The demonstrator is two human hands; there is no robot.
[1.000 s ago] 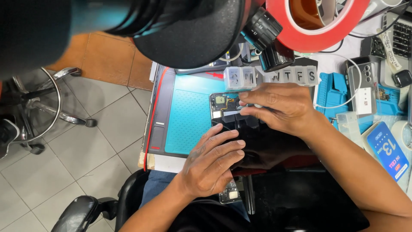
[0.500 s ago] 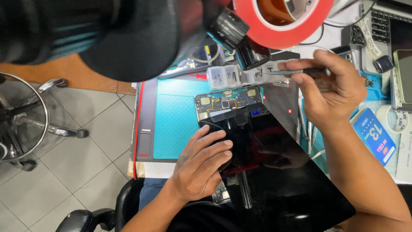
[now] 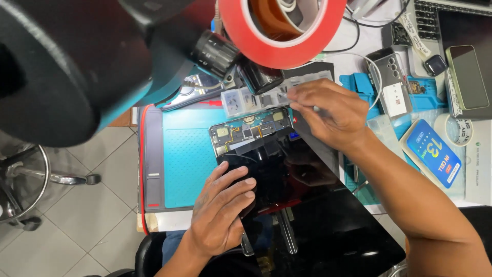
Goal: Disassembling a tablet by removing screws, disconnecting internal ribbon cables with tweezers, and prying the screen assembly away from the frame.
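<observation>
An opened tablet lies on a teal work mat [image 3: 187,154]. Its glossy black screen panel [image 3: 307,205] covers the lower part, and the exposed circuit boards [image 3: 251,131] show at the top. My left hand [image 3: 223,205] presses flat on the lower left of the black panel, fingers spread. My right hand [image 3: 330,110] hovers above the tablet's top right corner, pinching a thin metal tool [image 3: 319,109] over a clear compartmented parts tray [image 3: 251,100]. What the tool's tip touches is hidden by my fingers.
A big red tape roll [image 3: 287,31] and a black microscope head [image 3: 225,54] loom above. To the right lie a phone back [image 3: 392,79], a blue holder [image 3: 423,95], a blue box [image 3: 433,151], a tape ring [image 3: 453,128] and a laptop [image 3: 461,20]. A chair base [image 3: 31,179] stands at left.
My right hand left the tablet's top edge, reached up and right with the thin tool, and now sits lower over the parts tray. The left hand has stayed pressed on the black panel.
</observation>
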